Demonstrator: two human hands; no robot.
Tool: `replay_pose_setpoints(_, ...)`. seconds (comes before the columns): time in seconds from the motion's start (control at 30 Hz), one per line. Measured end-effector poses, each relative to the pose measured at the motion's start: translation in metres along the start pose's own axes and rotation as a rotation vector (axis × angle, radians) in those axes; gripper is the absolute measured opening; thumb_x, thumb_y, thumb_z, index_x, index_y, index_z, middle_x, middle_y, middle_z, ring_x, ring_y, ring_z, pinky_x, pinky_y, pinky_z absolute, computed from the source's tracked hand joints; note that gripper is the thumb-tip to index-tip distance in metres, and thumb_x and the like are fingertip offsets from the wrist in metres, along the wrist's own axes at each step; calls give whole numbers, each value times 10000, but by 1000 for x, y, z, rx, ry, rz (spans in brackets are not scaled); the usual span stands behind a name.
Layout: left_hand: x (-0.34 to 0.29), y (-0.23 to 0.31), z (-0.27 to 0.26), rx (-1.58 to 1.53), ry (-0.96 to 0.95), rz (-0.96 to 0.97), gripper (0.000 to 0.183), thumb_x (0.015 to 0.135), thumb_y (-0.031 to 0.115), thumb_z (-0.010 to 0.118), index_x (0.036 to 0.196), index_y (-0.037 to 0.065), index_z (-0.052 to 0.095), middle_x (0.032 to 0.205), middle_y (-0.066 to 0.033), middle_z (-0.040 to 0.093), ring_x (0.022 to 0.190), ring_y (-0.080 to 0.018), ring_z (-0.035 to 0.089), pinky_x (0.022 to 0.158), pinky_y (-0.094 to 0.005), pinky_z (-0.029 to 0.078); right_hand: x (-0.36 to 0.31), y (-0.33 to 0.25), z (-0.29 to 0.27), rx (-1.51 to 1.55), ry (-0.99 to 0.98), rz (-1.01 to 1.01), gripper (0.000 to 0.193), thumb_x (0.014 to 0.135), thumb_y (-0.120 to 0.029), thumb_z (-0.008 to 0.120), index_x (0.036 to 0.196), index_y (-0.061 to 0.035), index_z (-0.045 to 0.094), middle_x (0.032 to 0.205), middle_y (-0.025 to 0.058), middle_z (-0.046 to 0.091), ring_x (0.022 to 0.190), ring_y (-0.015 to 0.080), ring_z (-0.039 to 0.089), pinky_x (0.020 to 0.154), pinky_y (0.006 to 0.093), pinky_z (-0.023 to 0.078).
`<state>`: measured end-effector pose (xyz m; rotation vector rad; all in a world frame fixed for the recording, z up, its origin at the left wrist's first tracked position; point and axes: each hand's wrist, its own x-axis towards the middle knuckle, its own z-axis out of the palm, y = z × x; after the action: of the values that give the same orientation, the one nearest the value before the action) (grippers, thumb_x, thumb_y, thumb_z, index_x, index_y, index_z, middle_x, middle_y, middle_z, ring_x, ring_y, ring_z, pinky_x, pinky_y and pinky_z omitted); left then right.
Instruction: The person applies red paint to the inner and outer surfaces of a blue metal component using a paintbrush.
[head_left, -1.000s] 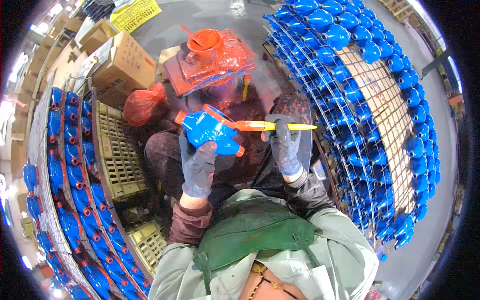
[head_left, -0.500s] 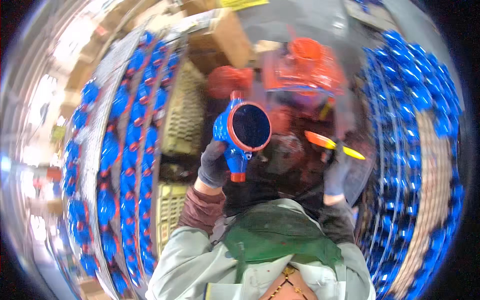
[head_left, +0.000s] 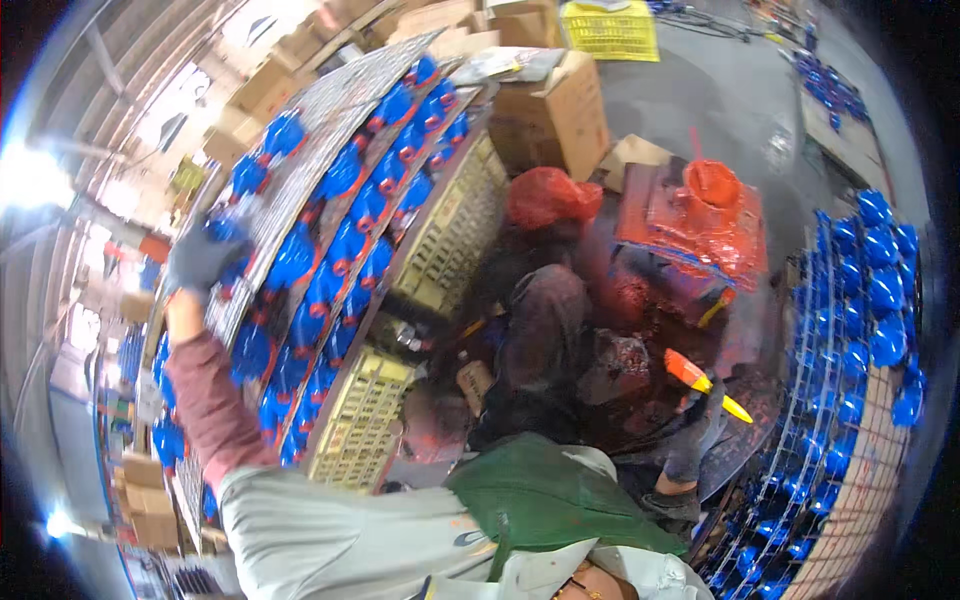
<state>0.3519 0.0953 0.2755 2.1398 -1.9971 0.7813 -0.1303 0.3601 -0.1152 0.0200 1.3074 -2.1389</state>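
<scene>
My left hand, in a grey glove, reaches far left to the upper level of a wire rack. Its blurred fingers are closed over a blue metal housing, which they partly hide. My right hand, gloved too, is low on the right, closed around a paintbrush with a yellow handle end and an orange-red head pointing up and left. Beyond that hand stands a red-smeared box with a red paint pot on top.
Racks of blue housings with red rims line my left; more blue housings fill racks on my right. Yellowish crates stand beside the left rack. Ahead are a cardboard box, a red plastic bag and a yellow basket.
My left hand has swung from in front of my body to the left rack, taking the blue housing with it. The view has turned left. My right hand still holds the paintbrush.
</scene>
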Motion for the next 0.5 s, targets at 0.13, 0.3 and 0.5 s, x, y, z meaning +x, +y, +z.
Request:
replay_pose_setpoints(0.13,14,-130,11,245,-240,-167,791,626,502,731,1238,33,550,1103,-284,632,1053,-408,614,885,-449,501,13,16,3,-63,-140,12,272,978,-264,542,1017,-17,648,709,-10,571,530,52,479,464,195,386)
replay_pose_setpoints(0.3,11,-114,53,332,-273,-186,644,687,436,693,1169,24,577,1075,-276,639,1031,-400,621,858,-455,508,5,12,18,-103,-183,-13,227,955,-195,567,1066,-10,636,665,0,551,511,74,494,469,209,393)
replay_pose_setpoints(0.5,-14,84,46,-83,352,636,540,794,238,672,1288,57,552,1099,-237,622,1070,-400,566,918,-436,459,-10,8,20,-127,-250,-131,257,952,-190,573,1133,-16,625,679,-1,571,518,76,499,468,223,393)
